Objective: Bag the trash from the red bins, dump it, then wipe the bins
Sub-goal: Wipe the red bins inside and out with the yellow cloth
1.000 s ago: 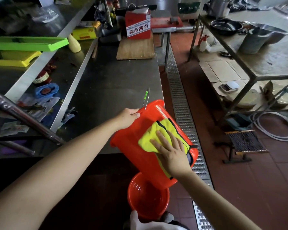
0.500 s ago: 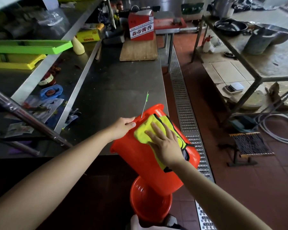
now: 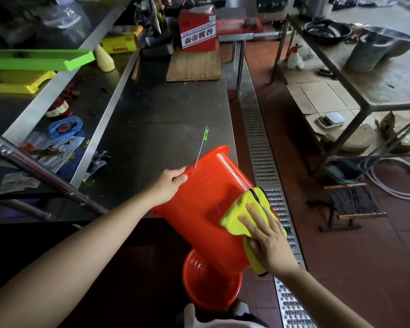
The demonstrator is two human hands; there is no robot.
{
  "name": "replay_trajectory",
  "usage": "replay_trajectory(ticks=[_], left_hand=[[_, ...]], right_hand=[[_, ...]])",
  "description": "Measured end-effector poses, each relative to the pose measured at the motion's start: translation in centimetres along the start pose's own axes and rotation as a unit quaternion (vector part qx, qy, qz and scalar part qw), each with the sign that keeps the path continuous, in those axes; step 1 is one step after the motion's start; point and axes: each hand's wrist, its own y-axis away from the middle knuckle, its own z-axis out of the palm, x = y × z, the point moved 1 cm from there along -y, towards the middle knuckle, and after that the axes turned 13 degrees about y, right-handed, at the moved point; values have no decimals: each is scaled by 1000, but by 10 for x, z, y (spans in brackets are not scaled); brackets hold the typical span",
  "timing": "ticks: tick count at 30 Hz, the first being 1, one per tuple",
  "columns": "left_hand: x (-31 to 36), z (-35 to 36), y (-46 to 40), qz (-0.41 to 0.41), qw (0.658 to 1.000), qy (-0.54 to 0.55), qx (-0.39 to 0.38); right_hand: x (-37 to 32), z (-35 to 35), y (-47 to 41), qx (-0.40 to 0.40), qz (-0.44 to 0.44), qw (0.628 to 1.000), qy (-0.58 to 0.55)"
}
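A green-handled screwdriver (image 3: 203,145) lies on the steel counter (image 3: 156,119), a wooden board (image 3: 194,65) and red carton (image 3: 197,31) beyond.

A tilted red plastic bin (image 3: 206,209) leans at the near edge of the stainless steel table (image 3: 156,119), above a second red bin (image 3: 208,287) on the floor. A perforated metal floor drain (image 3: 256,129) runs along the table's right.

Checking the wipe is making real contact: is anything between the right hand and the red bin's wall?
Only the yellow cloth, as intended: the right hand presses it flat against the tilted red bin, which the left hand grips at the rim.
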Motion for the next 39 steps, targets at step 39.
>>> replay_trajectory(ticks=[39], left_hand=[[-42, 8, 26, 33, 994, -16, 98]], right_hand=[[-6, 9, -13, -15, 33, 999, -25]])
